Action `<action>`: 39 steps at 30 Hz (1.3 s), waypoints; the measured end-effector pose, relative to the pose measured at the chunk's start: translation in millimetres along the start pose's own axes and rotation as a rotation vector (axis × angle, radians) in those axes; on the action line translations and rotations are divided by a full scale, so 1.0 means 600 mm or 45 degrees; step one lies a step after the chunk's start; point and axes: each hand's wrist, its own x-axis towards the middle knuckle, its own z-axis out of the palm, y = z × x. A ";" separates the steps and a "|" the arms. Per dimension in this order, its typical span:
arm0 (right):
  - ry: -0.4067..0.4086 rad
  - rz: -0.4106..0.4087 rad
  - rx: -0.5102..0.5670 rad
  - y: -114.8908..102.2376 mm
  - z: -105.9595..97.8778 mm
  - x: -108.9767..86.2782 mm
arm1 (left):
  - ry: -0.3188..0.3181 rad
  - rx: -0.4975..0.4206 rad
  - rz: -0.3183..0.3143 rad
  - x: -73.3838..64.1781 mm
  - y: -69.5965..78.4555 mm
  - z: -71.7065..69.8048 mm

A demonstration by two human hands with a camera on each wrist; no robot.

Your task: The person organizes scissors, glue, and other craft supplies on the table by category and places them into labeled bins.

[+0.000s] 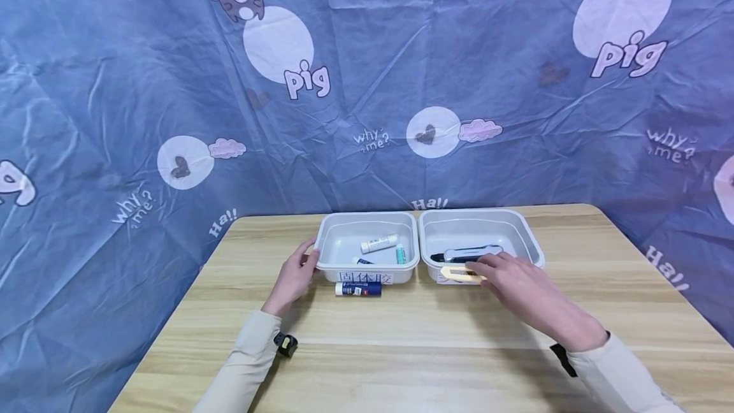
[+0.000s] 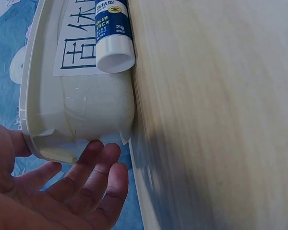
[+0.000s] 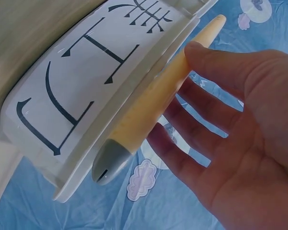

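Note:
My right hand (image 1: 516,282) pinches a yellow utility knife (image 3: 149,110) with a grey end between thumb and fingers. It holds the knife over the front rim of the right white bin (image 1: 473,212), whose label shows in the right wrist view. Inside that bin lie dark and pale utility knives (image 1: 467,252), partly hidden by my hand. My left hand (image 1: 292,276) grips the left front corner of the left white bin (image 1: 367,215), thumb at the rim and fingers against the outer wall. A blue-and-white glue stick (image 2: 114,28) lies on the table against that bin's front.
In the left bin are a white glue stick (image 1: 379,243), a teal one (image 1: 401,253) and a dark blue one (image 1: 364,261), partly hidden by the front wall. Both bins stand side by side near the back edge of the wooden table (image 1: 367,362), before a blue curtain (image 1: 367,81).

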 end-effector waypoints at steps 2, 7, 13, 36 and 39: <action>0.011 -0.009 0.003 0.000 0.001 0.001 | 0.000 0.008 -0.002 0.000 -0.001 -0.001; 0.044 -0.016 0.003 0.002 0.003 0.001 | -0.008 0.012 0.002 0.003 -0.004 -0.001; 0.058 0.018 0.029 0.009 0.001 0.001 | -0.010 0.013 0.005 0.004 -0.004 0.000; 0.031 0.087 0.050 0.032 0.009 0.000 | -0.010 0.013 0.009 0.004 -0.001 0.001; 0.040 0.091 0.050 0.034 0.013 -0.001 | -0.009 0.013 0.008 0.004 -0.001 0.001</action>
